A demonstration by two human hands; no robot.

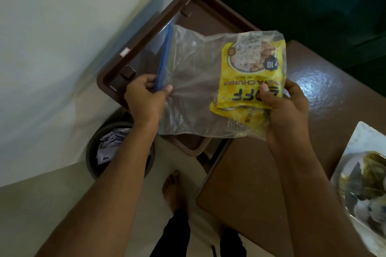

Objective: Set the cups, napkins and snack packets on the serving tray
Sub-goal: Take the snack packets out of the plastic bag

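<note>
I hold a clear zip bag (192,89) with a blue seal strip above the brown serving tray (146,33). My left hand (144,98) pinches the bag's blue zip end. My right hand (286,110) grips the other end, where yellow snack packets (248,77) labelled soya chunks lie inside the bag. A second yellow packet shows partly under the first. The tray lies under the bag, its surface bare where visible. No cups or napkins can be made out on it.
The tray rests partly on a brown table (261,183) and overhangs toward the wall. A dark bin (100,152) with crumpled paper stands on the floor below. Another clear bag of items (363,183) lies at the table's right edge. My bare foot (173,190) is on the floor.
</note>
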